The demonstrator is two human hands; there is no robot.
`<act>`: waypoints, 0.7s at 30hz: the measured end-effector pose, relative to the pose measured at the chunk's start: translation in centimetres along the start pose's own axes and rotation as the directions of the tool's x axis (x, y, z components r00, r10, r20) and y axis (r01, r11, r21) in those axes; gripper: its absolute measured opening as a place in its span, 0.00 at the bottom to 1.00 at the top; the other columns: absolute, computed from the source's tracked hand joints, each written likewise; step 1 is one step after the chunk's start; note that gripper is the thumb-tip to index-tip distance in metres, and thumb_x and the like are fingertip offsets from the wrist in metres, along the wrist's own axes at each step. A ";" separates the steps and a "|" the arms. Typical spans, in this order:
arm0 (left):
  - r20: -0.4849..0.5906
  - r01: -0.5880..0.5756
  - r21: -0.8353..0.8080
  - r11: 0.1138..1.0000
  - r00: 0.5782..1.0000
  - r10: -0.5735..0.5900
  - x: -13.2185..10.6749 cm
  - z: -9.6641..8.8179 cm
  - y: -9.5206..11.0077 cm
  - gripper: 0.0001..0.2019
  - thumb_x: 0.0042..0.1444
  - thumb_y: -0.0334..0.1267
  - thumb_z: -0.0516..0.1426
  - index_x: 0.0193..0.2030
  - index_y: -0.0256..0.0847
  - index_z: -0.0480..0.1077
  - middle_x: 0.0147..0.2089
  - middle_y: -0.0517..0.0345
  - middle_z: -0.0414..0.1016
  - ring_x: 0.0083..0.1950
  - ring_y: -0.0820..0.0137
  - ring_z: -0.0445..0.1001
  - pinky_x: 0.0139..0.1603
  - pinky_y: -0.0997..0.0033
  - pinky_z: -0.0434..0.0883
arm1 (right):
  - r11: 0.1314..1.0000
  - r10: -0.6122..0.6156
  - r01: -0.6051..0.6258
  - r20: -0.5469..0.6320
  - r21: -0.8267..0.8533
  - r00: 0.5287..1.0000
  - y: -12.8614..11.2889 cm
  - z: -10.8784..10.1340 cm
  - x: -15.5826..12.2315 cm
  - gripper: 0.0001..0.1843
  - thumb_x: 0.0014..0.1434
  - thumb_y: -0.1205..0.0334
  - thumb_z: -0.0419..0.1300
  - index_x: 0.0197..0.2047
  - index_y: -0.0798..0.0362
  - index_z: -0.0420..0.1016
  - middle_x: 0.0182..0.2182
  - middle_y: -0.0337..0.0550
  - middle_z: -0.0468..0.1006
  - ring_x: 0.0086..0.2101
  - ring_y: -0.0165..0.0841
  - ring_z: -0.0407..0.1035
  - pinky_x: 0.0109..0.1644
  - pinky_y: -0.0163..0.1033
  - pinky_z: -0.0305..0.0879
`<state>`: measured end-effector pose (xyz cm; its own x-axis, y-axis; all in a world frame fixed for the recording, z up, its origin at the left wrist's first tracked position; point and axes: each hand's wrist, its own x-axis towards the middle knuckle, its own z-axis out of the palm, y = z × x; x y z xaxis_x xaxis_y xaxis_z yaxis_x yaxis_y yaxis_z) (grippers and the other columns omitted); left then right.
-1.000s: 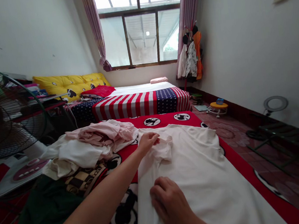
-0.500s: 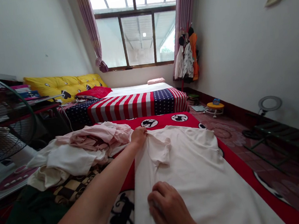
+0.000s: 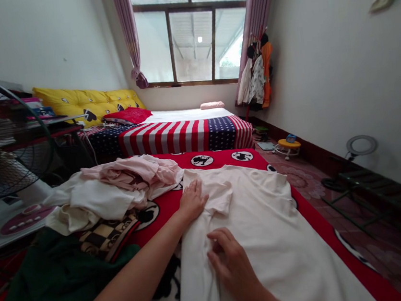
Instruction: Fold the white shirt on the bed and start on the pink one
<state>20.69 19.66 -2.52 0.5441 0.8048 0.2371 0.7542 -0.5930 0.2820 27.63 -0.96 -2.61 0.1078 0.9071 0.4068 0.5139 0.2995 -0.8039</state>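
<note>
Head view, clock positions counted from the frame's centre. White T-shirt [image 3: 268, 239] at 5 o'clock, spread flat on a red cartoon-print bedcover [image 3: 221, 157], one short sleeve [image 3: 220, 196] folded inward across the chest. Left hand [image 3: 192, 200] at 7 o'clock: open, palm down, fingers flat on the shirt's edge just beside that sleeve, no grip. Right hand [image 3: 231, 267] at 6 o'clock: half open, fingertips curved lightly onto the cotton, no visible pinch. At 9 o'clock, a heap of pink and white clothes [image 3: 114, 189] on the same bedcover, near the left hand; at 8 o'clock, dark green cloth [image 3: 53, 288]. Farther off: electric fan [image 3: 16, 157] at 9 o'clock, flag-print bedspread [image 3: 184, 138] at 12, window [image 3: 191, 40] beyond it, hanging clothes [image 3: 255, 79] at 1, ring light [image 3: 361, 144] at 3.
</note>
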 end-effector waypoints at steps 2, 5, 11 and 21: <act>-0.004 0.007 0.013 1.000 1.000 -0.007 -0.4 0.5 0.2 0.29 0.63 0.45 0.48 0.67 0.34 0.53 0.70 0.39 0.49 0.71 0.57 0.48 0.68 0.54 0.47 | 0.996 0.049 -0.049 -0.003 0.078 0.999 0.2 -0.5 0.4 0.15 0.51 0.71 0.52 0.42 0.54 0.69 0.38 0.45 0.71 0.35 0.33 0.69 0.41 0.39 0.67; -0.015 0.010 0.019 1.000 1.000 -0.010 -0.4 0.9 0.3 0.28 0.63 0.47 0.47 0.68 0.38 0.54 0.71 0.42 0.49 0.71 0.58 0.47 0.69 0.54 0.46 | 0.947 0.272 -0.292 0.149 0.136 0.951 1.0 -2.2 2.5 0.10 0.52 0.64 0.55 0.39 0.54 0.71 0.30 0.42 0.74 0.29 0.34 0.71 0.31 0.37 0.68; -0.036 0.013 0.019 1.000 0.999 -0.012 -0.6 0.9 0.3 0.28 0.63 0.48 0.46 0.68 0.39 0.54 0.71 0.44 0.49 0.71 0.59 0.47 0.69 0.55 0.45 | 0.944 0.188 -0.222 -0.157 -0.242 0.969 5.2 -7.3 12.0 0.13 0.50 0.68 0.54 0.38 0.53 0.76 0.39 0.45 0.76 0.33 0.32 0.70 0.43 0.41 0.68; -0.039 0.020 0.011 1.000 0.999 -0.020 -0.7 0.8 0.3 0.28 0.63 0.50 0.46 0.68 0.41 0.54 0.71 0.47 0.48 0.71 0.61 0.47 0.69 0.56 0.46 | 0.933 0.250 -0.236 0.020 -0.272 0.968 8.9 -8.4 19.3 0.06 0.40 0.72 0.62 0.23 0.54 0.79 0.28 0.40 0.72 0.25 0.27 0.62 0.34 0.35 0.63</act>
<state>20.81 18.96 -3.30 0.5141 0.8148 0.2678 0.7692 -0.5761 0.2763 41.43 16.69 1.72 0.2162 0.9588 0.1842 0.6857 -0.0148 -0.7277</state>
